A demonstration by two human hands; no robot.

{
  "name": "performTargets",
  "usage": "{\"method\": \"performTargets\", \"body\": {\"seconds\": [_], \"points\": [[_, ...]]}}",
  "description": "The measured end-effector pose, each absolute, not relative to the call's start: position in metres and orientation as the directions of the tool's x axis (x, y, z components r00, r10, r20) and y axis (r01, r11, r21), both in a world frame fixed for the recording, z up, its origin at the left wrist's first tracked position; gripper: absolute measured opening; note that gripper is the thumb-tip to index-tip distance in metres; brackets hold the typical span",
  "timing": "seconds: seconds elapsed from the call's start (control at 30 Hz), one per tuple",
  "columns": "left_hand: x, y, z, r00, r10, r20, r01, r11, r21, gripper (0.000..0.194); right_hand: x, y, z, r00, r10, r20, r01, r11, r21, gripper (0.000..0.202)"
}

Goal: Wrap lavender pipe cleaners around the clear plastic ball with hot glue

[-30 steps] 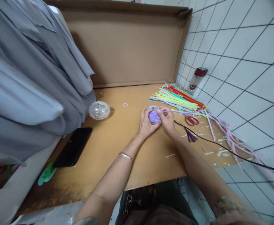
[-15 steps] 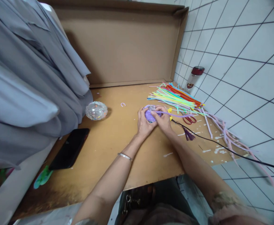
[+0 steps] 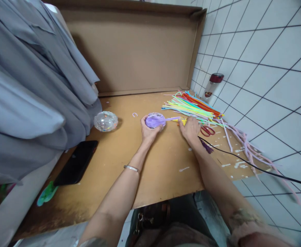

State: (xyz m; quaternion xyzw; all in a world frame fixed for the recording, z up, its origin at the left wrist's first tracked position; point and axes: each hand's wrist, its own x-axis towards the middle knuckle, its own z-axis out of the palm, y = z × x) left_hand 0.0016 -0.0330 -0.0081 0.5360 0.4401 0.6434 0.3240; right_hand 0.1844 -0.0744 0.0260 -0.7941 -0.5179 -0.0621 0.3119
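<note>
My left hand (image 3: pixel 150 132) is curled around a round ball wrapped in purple pipe cleaner (image 3: pixel 155 120), held just over the table. Some clear surface shows near the ball's top edge. A loose purple tail (image 3: pixel 172 118) sticks out from it to the right. My right hand (image 3: pixel 191 129) is closed over a yellow glue gun (image 3: pixel 182 121), whose body is mostly hidden under the fingers. Its black cord (image 3: pixel 227 151) runs off to the right. Beside my right hand lie red-handled scissors (image 3: pixel 207 130) and a dark purple tassel (image 3: pixel 205 146).
A clear ball with coloured specks (image 3: pixel 106 121) sits at left, near a black phone (image 3: pixel 77 163). Colourful pipe cleaners (image 3: pixel 191 105) lie at the back right, by a red-capped jar (image 3: pixel 213 85). A cardboard panel (image 3: pixel 130 51) stands behind; grey cloth (image 3: pixel 37 85) hangs left.
My hands have parted. The left has carried the purple ball a little to the left, and the right has let go of it and moved right onto the glue gun.
</note>
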Motion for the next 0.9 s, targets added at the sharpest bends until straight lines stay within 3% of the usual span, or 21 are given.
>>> {"method": "performTargets", "body": {"seconds": [0.17, 0.37, 0.7, 0.9], "points": [[0.007, -0.039, -0.006, -0.171, 0.899, 0.403, 0.067, -0.398, 0.915, 0.079, 0.187, -0.067, 0.023, 0.498, 0.838, 0.225, 0.858, -0.438, -0.268, 0.059], [0.006, -0.043, -0.002, -0.117, 0.891, 0.438, 0.078, -0.431, 0.899, 0.079, 0.186, -0.056, 0.017, 0.496, 0.833, 0.247, 0.861, -0.433, -0.269, 0.061], [0.002, -0.034, -0.006, -0.101, 0.915, 0.391, -0.021, -0.395, 0.919, 0.080, 0.190, -0.056, 0.029, 0.597, 0.780, 0.187, 0.757, -0.471, -0.454, 0.050], [-0.005, -0.030, -0.007, 0.026, 0.926, 0.377, -0.080, -0.374, 0.924, 0.081, 0.189, -0.068, 0.048, 0.603, 0.762, 0.235, 0.718, -0.391, -0.576, 0.056]]}}
